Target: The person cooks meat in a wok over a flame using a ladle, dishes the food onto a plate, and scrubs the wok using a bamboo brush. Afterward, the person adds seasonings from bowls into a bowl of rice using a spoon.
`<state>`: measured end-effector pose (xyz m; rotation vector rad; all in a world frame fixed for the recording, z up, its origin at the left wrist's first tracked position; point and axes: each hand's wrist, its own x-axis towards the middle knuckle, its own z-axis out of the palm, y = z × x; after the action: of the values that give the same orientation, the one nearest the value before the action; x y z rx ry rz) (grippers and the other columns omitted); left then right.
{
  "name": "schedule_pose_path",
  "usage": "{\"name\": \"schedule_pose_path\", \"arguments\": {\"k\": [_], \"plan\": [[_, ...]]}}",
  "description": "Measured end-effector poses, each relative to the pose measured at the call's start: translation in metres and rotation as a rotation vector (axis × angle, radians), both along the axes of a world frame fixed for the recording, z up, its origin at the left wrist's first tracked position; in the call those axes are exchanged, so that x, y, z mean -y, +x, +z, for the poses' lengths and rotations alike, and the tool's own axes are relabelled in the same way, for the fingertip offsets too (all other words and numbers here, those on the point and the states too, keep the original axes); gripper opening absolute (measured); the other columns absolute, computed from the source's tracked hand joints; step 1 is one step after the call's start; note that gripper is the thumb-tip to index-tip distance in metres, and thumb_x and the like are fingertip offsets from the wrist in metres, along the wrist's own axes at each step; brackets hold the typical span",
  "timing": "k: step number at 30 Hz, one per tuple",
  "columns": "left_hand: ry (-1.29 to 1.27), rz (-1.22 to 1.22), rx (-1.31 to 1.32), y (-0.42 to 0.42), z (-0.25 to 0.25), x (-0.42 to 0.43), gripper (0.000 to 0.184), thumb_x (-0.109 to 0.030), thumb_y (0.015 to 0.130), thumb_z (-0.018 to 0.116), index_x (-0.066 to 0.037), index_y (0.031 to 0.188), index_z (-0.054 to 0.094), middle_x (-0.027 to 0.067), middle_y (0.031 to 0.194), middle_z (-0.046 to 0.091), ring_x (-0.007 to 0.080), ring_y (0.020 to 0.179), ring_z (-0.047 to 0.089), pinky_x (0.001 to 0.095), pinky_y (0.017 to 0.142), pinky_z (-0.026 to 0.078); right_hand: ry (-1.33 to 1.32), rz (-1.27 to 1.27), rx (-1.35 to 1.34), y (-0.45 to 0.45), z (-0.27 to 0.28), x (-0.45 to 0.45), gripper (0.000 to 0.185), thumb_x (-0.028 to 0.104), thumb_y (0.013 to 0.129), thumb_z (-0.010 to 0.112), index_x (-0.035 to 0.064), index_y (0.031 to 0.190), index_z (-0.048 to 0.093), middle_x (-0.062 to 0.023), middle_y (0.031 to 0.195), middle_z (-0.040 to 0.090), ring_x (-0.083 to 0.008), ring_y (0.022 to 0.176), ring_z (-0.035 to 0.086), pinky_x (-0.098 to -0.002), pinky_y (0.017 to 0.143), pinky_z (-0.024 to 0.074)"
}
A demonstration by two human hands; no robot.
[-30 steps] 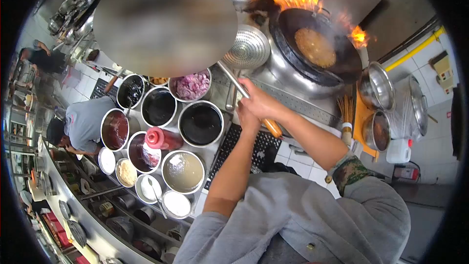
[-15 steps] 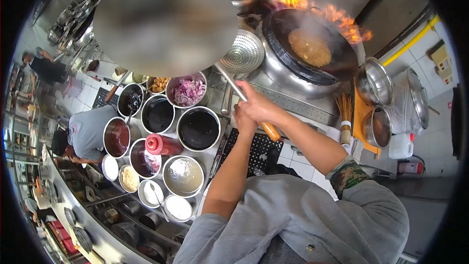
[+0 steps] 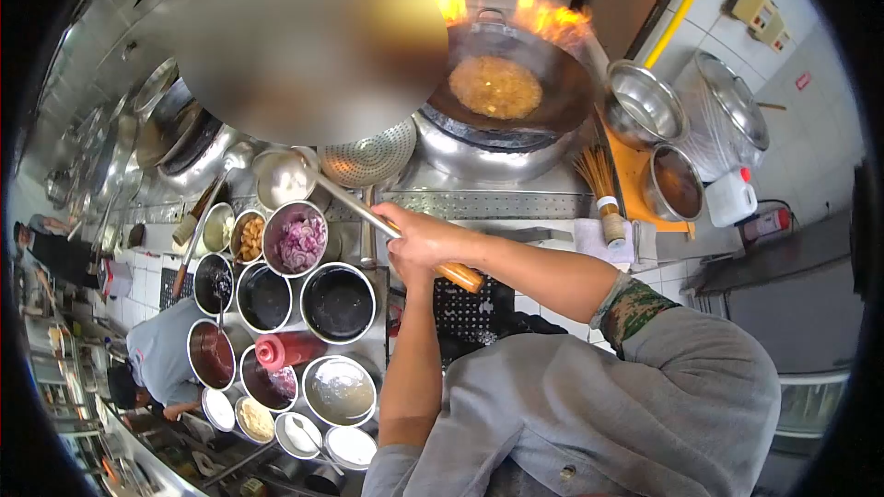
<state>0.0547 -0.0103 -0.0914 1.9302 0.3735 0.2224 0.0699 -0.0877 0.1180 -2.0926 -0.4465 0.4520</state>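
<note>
A long-handled ladle (image 3: pixel 354 201) with a wooden end slants across the middle of the head view. My right hand (image 3: pixel 422 237) is closed round its handle. Just below, my left hand (image 3: pixel 410 267) is also closed at the handle, its fingers partly hidden by the right. The ladle's round metal bowl (image 3: pixel 284 177) hangs near a pot of chopped purple onion (image 3: pixel 302 241). On the stove, a dark wok (image 3: pixel 562 97) holds bubbling brown liquid (image 3: pixel 497 87), apart from both hands. A perforated strainer (image 3: pixel 373 152) lies between ladle and wok.
Flames (image 3: pixel 552 17) rise behind the wok. Pots of dark sauce (image 3: pixel 338 304), a red squeeze bottle (image 3: pixel 290 350) and white bowls stand left. Right are bamboo sticks (image 3: pixel 599 175), steel bowls (image 3: pixel 645 101) and a white jug (image 3: pixel 732 198). Another person (image 3: pixel 166 350) bends at far left.
The view has turned, so the wok and pots sit further left in it. The ladle's bowl now shows beside the onion pot. Both hands keep hold of the handle.
</note>
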Motion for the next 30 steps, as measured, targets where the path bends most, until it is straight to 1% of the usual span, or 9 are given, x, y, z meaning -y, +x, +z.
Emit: {"name": "schedule_pose_path", "arguments": {"k": [2, 8, 11, 12, 16, 19, 25, 28, 30], "plan": [[0.025, -0.025, -0.09, -0.004, 0.021, -0.004, 0.033, -0.033, 0.087, 0.066, -0.006, 0.106, 0.068, 0.018, 0.102, 0.068, 0.0328, 0.1, 0.066, 0.0473, 0.086, 0.051, -0.063, -0.005, -0.124, 0.0, 0.009, -0.005, 0.06, 0.006, 0.085, 0.06, 0.0087, 0.142, 0.04, -0.0245, 0.122, 0.062, -0.0361, 0.114, 0.061, -0.0415, 0.098, 0.0466], [0.292, -0.029, -0.096, -0.013, 0.052, 0.008, 0.03, -0.029, 0.084, 0.068, -0.005, 0.102, 0.069, 0.019, 0.094, 0.067, 0.0366, 0.096, 0.064, 0.0495, 0.085, 0.049, 0.094, -0.002, 0.002, -0.006, 0.003, 0.001, 0.059, 0.007, 0.088, 0.059, 0.0095, 0.144, 0.04, -0.0191, 0.113, 0.063, -0.027, 0.104, 0.062, -0.037, 0.091, 0.049], [0.149, -0.09, -0.127, -0.015, 0.08, 0.003, 0.03, -0.027, 0.082, 0.067, -0.004, 0.1, 0.069, 0.0197, 0.093, 0.065, 0.0396, 0.098, 0.06, 0.0523, 0.086, 0.047, 0.049, 0.018, -0.241, -0.002, 0.024, 0.001, 0.061, 0.008, 0.084, 0.061, 0.0041, 0.141, 0.041, -0.0278, 0.121, 0.06, -0.0358, 0.115, 0.06, -0.0402, 0.097, 0.0457], [0.262, -0.115, -0.078, -0.016, 0.078, 0.004, 0.029, -0.027, 0.082, 0.067, -0.003, 0.099, 0.069, 0.0188, 0.097, 0.064, 0.0394, 0.102, 0.057, 0.053, 0.085, 0.046, 0.045, 0.026, -0.212, 0.001, 0.019, 0.002, 0.061, 0.009, 0.086, 0.061, 0.0045, 0.143, 0.04, -0.0279, 0.121, 0.06, -0.0356, 0.115, 0.06, -0.0398, 0.098, 0.0453], [0.119, -0.023, -0.094, -0.014, 0.069, 0.006, 0.032, -0.028, 0.083, 0.067, -0.004, 0.103, 0.068, 0.0183, 0.102, 0.063, 0.0377, 0.103, 0.057, 0.0503, 0.088, 0.044, 0.096, 0.011, -0.113, -0.003, 0.014, 0.001, 0.061, 0.009, 0.086, 0.061, 0.005, 0.143, 0.04, -0.0263, 0.124, 0.059, -0.0337, 0.115, 0.059, -0.0387, 0.099, 0.0441], [0.151, -0.1, -0.164, -0.013, 0.079, 0.003, 0.035, -0.029, 0.084, 0.066, -0.005, 0.109, 0.066, 0.0184, 0.102, 0.062, 0.038, 0.104, 0.056, 0.0497, 0.091, 0.042, 0.052, 0.016, -0.284, 0.003, 0.023, 0.0, 0.061, 0.007, 0.086, 0.061, 0.0052, 0.143, 0.04, -0.0252, 0.121, 0.06, -0.0328, 0.113, 0.06, -0.0385, 0.098, 0.0442], [0.227, -0.1, -0.079, -0.013, 0.062, 0.008, 0.034, -0.029, 0.085, 0.065, -0.006, 0.111, 0.065, 0.0183, 0.103, 0.062, 0.038, 0.104, 0.056, 0.0496, 0.092, 0.042, 0.107, 0.006, -0.304, 0.002, 0.017, 0.0, 0.059, 0.007, 0.086, 0.062, 0.0054, 0.141, 0.042, -0.0222, 0.111, 0.063, -0.0311, 0.105, 0.061, -0.0391, 0.093, 0.0463], [0.24, -0.114, -0.086, -0.011, 0.065, 0.005, 0.035, -0.03, 0.086, 0.064, -0.006, 0.112, 0.065, 0.019, 0.104, 0.062, 0.0385, 0.105, 0.056, 0.0496, 0.093, 0.042, 0.136, -0.006, -0.228, 0.005, 0.008, 0.002, 0.058, 0.007, 0.086, 0.062, 0.0052, 0.14, 0.042, -0.0208, 0.107, 0.063, -0.028, 0.098, 0.062, -0.0382, 0.087, 0.0485], [0.215, -0.089, -0.096, -0.006, 0.038, 0.006, 0.036, -0.03, 0.086, 0.064, -0.007, 0.113, 0.065, 0.0198, 0.105, 0.061, 0.039, 0.105, 0.056, 0.0499, 0.093, 0.042, 0.148, -0.012, -0.288, 0.003, 0.014, 0.001, 0.057, 0.006, 0.086, 0.062, 0.0054, 0.14, 0.043, -0.0186, 0.103, 0.063, -0.0239, 0.088, 0.062, -0.0369, 0.078, 0.0494]]}}
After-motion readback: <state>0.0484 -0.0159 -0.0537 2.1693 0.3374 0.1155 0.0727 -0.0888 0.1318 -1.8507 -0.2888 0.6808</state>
